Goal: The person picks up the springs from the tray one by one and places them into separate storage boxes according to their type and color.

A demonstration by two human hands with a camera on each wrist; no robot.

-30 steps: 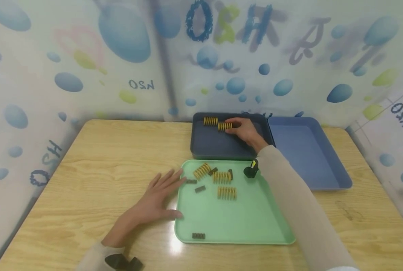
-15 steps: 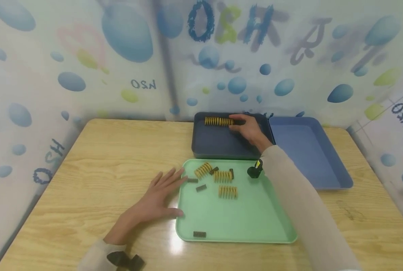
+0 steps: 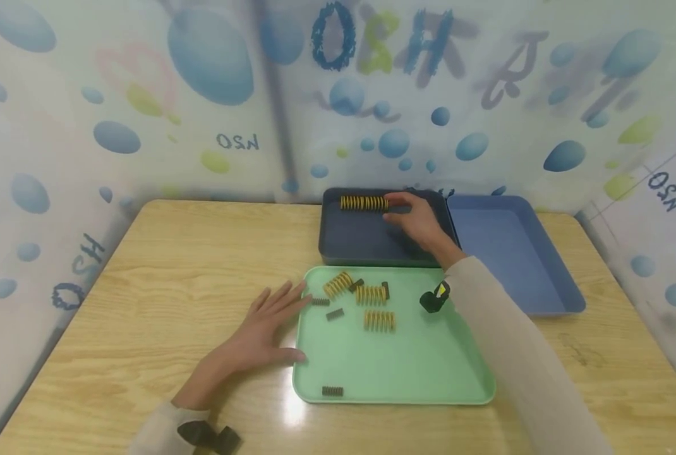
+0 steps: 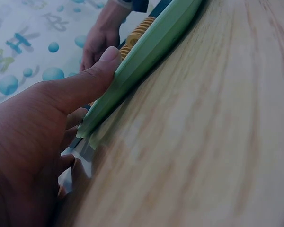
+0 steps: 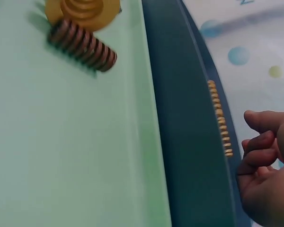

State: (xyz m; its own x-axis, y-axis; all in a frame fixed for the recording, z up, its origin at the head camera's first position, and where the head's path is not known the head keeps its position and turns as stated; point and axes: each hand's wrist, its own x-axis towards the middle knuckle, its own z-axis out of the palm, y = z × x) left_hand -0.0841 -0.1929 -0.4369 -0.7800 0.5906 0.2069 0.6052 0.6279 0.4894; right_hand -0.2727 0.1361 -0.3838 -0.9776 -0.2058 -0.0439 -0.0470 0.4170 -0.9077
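Observation:
My right hand (image 3: 420, 221) reaches into the dark blue tray (image 3: 372, 243), thumb and fingertips apart at the right end of two yellow springs (image 3: 364, 203). These lie end to end along the tray's back wall. In the right wrist view a gap shows between the right hand (image 5: 267, 163) and the yellow springs (image 5: 220, 118). My left hand (image 3: 258, 338) lies with fingers spread at the left rim of the green tray (image 3: 423, 373), its thumb over the rim. Three more yellow springs (image 3: 380, 320) and several small dark springs (image 3: 332, 391) lie in the green tray.
A lighter blue tray (image 3: 500, 253) stands right of the dark one, beside its edge. All three trays are on a wooden table (image 3: 201, 253). A patterned wall (image 3: 292, 95) rises behind the table. My right forearm crosses the green tray's right side.
My right hand has moved the second yellow spring up and left into line with the first, and its fingertips are now at that spring's end. The left hand has stayed in place.

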